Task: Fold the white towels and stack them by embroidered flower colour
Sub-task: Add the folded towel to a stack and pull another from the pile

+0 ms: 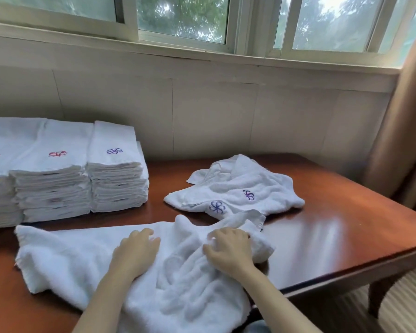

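I'm seeing the unfolded white terry towel (65,258) lying across the near side of the glossy reddish-brown wooden table (334,231), long axis running left to right. The left end is lying flat and the right end is bunching up. Left hand (135,253) is pressing down mid-towel, fingertips bent, gripping nothing that I can make out. Right hand (228,251) is curling its fingers into the bunched end, so I'm judging it the nearer one for pulling that end straight. No flower is showing here, so I'm not yet choosing between the red-flower folded stack (51,186) and the purple-flower folded stack (117,179).
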The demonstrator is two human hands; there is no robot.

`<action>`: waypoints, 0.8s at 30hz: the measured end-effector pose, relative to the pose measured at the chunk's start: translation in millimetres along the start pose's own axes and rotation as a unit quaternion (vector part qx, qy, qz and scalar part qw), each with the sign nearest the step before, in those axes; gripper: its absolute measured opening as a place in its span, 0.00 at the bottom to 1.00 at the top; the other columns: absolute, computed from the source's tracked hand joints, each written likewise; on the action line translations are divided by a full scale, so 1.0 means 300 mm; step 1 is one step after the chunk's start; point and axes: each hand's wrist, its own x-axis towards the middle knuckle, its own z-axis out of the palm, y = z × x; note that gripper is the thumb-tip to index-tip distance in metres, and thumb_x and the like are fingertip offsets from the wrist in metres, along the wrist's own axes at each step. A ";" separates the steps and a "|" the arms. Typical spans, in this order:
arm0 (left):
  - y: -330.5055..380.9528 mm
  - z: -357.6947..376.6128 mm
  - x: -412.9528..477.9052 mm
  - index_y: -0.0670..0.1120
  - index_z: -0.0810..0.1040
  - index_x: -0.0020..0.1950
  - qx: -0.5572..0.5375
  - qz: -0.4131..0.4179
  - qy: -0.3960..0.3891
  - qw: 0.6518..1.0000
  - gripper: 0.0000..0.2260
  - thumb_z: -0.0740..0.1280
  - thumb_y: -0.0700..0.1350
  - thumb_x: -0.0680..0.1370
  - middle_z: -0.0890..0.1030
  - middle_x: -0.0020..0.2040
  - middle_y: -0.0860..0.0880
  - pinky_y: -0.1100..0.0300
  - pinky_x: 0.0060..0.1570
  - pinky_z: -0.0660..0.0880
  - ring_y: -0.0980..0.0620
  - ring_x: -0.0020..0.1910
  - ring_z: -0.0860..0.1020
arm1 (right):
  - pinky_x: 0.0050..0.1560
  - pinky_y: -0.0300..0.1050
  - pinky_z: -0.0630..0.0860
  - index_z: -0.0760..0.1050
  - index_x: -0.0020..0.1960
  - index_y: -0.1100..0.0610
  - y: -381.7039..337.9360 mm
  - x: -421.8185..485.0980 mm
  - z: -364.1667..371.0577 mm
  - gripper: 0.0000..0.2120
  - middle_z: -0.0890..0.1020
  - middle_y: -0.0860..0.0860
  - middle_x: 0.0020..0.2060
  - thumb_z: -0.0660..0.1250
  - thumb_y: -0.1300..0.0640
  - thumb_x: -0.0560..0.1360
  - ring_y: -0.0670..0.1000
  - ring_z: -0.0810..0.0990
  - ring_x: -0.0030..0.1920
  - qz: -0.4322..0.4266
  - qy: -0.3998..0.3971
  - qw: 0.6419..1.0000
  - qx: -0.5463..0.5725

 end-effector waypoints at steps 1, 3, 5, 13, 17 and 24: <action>0.019 0.002 -0.002 0.52 0.67 0.71 -0.042 0.034 0.014 0.998 0.18 0.55 0.54 0.82 0.68 0.69 0.48 0.54 0.65 0.65 0.47 0.67 0.68 | 0.63 0.46 0.63 0.73 0.64 0.46 -0.025 0.000 0.013 0.19 0.78 0.49 0.61 0.59 0.43 0.75 0.53 0.72 0.63 -0.019 -0.013 0.999 0.023; 0.062 0.011 -0.011 0.53 0.68 0.69 -0.135 0.103 0.003 0.985 0.15 0.56 0.53 0.82 0.71 0.65 0.51 0.57 0.61 0.67 0.50 0.65 0.71 | 0.57 0.45 0.70 0.74 0.61 0.45 -0.073 0.017 0.007 0.17 0.81 0.47 0.54 0.60 0.45 0.74 0.50 0.77 0.57 -0.041 -0.075 0.987 0.133; 0.089 0.026 -0.015 0.55 0.65 0.68 -0.178 0.124 -0.048 0.975 0.15 0.55 0.54 0.82 0.70 0.64 0.56 0.60 0.60 0.68 0.50 0.66 0.70 | 0.51 0.45 0.74 0.78 0.56 0.50 -0.101 0.072 -0.032 0.13 0.82 0.48 0.45 0.62 0.52 0.74 0.49 0.79 0.50 -0.063 -0.131 0.963 0.227; 0.076 0.064 0.049 0.54 0.57 0.75 -0.029 0.122 -0.097 0.987 0.25 0.58 0.58 0.79 0.65 0.73 0.53 0.56 0.67 0.63 0.50 0.71 0.62 | 0.71 0.63 0.57 0.60 0.73 0.38 0.126 0.407 -0.063 0.22 0.59 0.47 0.76 0.47 0.40 0.80 0.58 0.58 0.74 0.004 -0.162 0.984 -0.074; 0.068 0.068 0.087 0.53 0.47 0.79 0.010 0.121 -0.087 0.989 0.30 0.55 0.58 0.80 0.55 0.78 0.53 0.58 0.69 0.60 0.51 0.74 0.59 | 0.70 0.64 0.53 0.51 0.75 0.37 0.246 0.543 -0.053 0.25 0.50 0.46 0.78 0.44 0.36 0.79 0.61 0.54 0.75 0.109 -0.126 0.984 -0.062; 0.054 0.075 0.143 0.51 0.42 0.78 0.014 0.097 -0.040 0.994 0.32 0.55 0.58 0.80 0.57 0.76 0.50 0.56 0.67 0.64 0.49 0.72 0.63 | 0.72 0.68 0.49 0.47 0.76 0.37 0.317 0.627 -0.066 0.28 0.48 0.50 0.78 0.50 0.37 0.78 0.63 0.49 0.76 0.175 -0.123 0.974 -0.074</action>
